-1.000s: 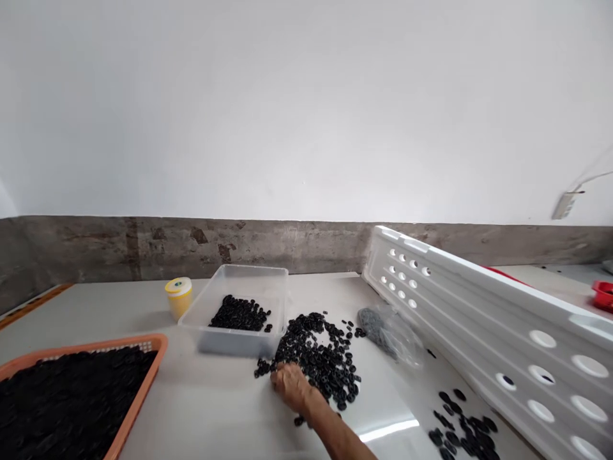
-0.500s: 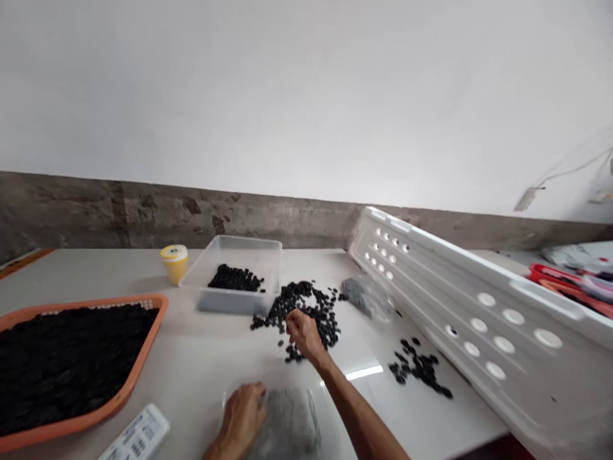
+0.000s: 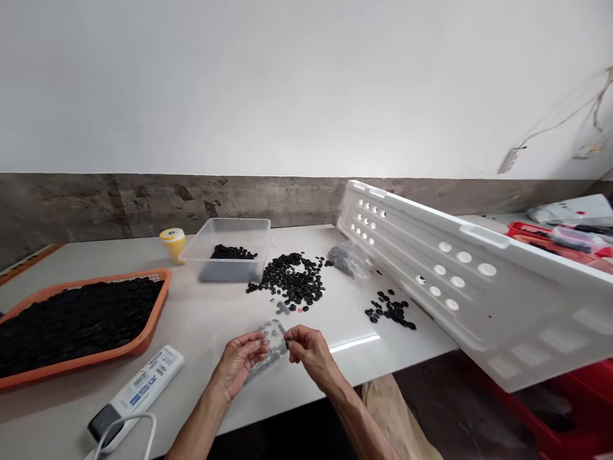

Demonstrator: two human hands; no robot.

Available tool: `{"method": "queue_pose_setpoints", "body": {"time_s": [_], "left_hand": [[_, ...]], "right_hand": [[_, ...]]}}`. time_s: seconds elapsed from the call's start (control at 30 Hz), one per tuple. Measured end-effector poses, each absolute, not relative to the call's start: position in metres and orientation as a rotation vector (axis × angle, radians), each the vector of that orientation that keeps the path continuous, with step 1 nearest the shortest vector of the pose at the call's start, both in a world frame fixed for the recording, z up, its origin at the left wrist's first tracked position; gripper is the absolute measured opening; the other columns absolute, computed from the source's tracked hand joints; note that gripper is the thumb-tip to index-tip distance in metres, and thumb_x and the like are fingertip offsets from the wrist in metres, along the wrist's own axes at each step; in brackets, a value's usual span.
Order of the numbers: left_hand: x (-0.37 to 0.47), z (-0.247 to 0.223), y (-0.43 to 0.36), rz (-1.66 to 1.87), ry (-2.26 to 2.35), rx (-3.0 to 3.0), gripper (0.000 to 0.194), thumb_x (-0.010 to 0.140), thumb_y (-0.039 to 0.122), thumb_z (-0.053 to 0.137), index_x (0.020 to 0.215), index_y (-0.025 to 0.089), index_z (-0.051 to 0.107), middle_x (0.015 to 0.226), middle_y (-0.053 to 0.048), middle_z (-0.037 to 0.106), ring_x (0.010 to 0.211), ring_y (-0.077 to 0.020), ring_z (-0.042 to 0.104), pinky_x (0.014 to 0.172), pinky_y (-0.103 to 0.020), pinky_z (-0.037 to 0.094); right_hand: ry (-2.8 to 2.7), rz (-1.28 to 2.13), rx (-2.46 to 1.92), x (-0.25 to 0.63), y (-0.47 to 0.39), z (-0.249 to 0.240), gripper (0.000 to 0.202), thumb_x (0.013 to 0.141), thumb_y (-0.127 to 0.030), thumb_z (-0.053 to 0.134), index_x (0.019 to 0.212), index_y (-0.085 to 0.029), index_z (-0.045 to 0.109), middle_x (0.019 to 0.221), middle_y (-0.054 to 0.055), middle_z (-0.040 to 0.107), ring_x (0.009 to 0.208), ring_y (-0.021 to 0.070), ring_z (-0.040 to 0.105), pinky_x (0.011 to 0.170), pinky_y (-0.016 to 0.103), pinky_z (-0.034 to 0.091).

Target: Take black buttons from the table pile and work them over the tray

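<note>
Near the table's front edge, my left hand (image 3: 242,359) has its thumb and fingers pinched together beside a clear plastic bag (image 3: 274,342) with small grey pieces; what it holds is too small to name. My right hand (image 3: 311,352) pinches a small dark piece at the bag's right side. Beyond both hands spreads a pile of black oval pieces (image 3: 294,279). Small grey pieces (image 3: 282,308) and a tiny red piece (image 3: 300,310) lie at its near edge. Behind it to the left, a clear plastic bin (image 3: 227,269) holds more black pieces.
An orange basket (image 3: 156,306) full of black pieces stands left, near a white power strip (image 3: 143,390) and a yellow cup (image 3: 173,245). A white perforated crate (image 3: 407,255) leans along the right. Before it lie a plastic bag (image 3: 352,260) and a smaller black cluster (image 3: 391,311).
My right hand has come back from the black pile towards my left hand. My left hand has risen from the table beside the bag. The view has shifted, showing more of the front edge.
</note>
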State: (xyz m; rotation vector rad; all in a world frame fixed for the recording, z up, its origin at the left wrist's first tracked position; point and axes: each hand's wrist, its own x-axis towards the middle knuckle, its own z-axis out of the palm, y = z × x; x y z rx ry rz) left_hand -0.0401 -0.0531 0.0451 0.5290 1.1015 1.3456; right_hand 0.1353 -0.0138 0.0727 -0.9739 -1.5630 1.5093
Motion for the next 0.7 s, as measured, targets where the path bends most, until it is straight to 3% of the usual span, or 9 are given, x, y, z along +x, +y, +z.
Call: {"method": "queue_pose_setpoints", "body": {"time_s": [0.2, 0.43, 0.53, 0.7], "left_hand": [[-0.039, 0.041, -0.064, 1.316, 1.137, 0.526, 0.012, 0.089, 0.022, 0.060, 0.086, 0.011, 0.064, 0.069, 0.002, 0.066, 0.053, -0.0098, 0.061, 0.052, -0.024, 0.052], [-0.041, 0.049, -0.055, 1.360, 1.273, 0.540, 0.012, 0.089, 0.021, 0.060, 0.096, 0.012, 0.062, 0.090, -0.003, 0.066, 0.070, -0.0139, 0.064, 0.061, -0.029, 0.055], [-0.035, 0.049, -0.055, 1.406, 1.327, 0.525, 0.012, 0.090, 0.021, 0.059, 0.097, 0.012, 0.062, 0.088, -0.002, 0.066, 0.067, -0.0131, 0.064, 0.059, -0.028, 0.054], [-0.028, 0.042, -0.065, 1.515, 1.401, 0.451, 0.014, 0.091, 0.026, 0.057, 0.093, 0.013, 0.061, 0.079, 0.000, 0.063, 0.056, -0.0096, 0.059, 0.050, -0.023, 0.050]], "right_hand": [[-1.496, 1.534, -0.908, 0.142, -0.025, 0.059, 0.024, 0.074, -0.037, 0.056, 0.085, -0.015, 0.055, 0.060, -0.002, 0.059, 0.044, 0.0096, 0.054, 0.045, 0.021, 0.042], [-1.634, 1.381, -0.920, 0.159, -0.020, 0.043, 0.023, 0.075, -0.026, 0.053, 0.093, -0.014, 0.060, 0.059, -0.003, 0.056, 0.050, 0.0114, 0.055, 0.051, 0.022, 0.045], [-1.808, 1.268, -0.922, 0.152, -0.014, 0.040, 0.020, 0.078, -0.022, 0.049, 0.093, -0.014, 0.061, 0.059, -0.002, 0.059, 0.054, 0.0136, 0.057, 0.055, 0.024, 0.047], [-2.169, 0.949, -0.944, 0.140, -0.003, 0.039, 0.016, 0.087, -0.013, 0.049, 0.094, -0.015, 0.063, 0.081, 0.003, 0.066, 0.076, 0.0158, 0.061, 0.075, 0.030, 0.048]]}}
